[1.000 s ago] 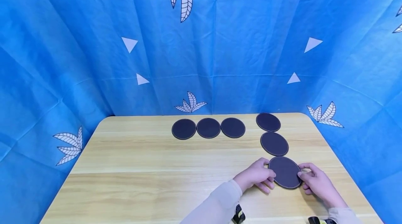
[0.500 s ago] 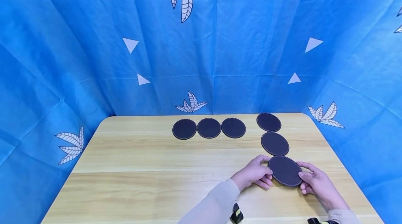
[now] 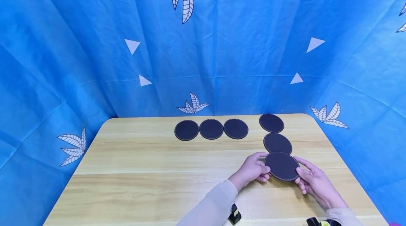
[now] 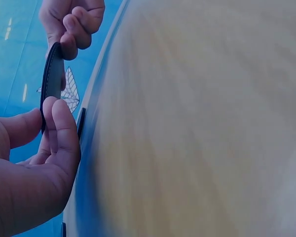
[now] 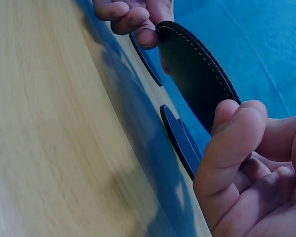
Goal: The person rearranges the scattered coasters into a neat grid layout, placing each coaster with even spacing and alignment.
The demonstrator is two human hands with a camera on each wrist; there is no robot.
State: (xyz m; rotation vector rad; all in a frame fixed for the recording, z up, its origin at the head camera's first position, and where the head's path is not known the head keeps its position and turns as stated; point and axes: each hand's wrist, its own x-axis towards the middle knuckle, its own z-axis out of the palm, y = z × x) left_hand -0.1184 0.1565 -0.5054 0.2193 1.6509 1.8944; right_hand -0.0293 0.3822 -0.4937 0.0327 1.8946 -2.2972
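A round black coaster [image 3: 282,166] with a stitched rim is held between both hands, lifted off the table as the wrist views show. My left hand [image 3: 252,169] pinches its left edge between thumb and fingers. On the opposite edge my right hand [image 3: 317,183] grips it the same way. In the right wrist view the coaster [image 5: 197,74] stands edge-on, its stitching showing. Just behind it, partly overlapped in the head view, lies another black coaster [image 3: 277,143], and beyond that one more coaster [image 3: 271,123] lies near the table's far edge.
Three more black coasters form a row at the back: a left one [image 3: 186,130], a middle one [image 3: 211,129] and a right one [image 3: 236,129]. They lie on a light wooden table [image 3: 136,169]. A blue patterned curtain [image 3: 215,50] hangs around its back and sides.
The held coaster has come up off the table and shifted slightly left and away from me, now overlapping the one behind it. Both hands have moved along with it.
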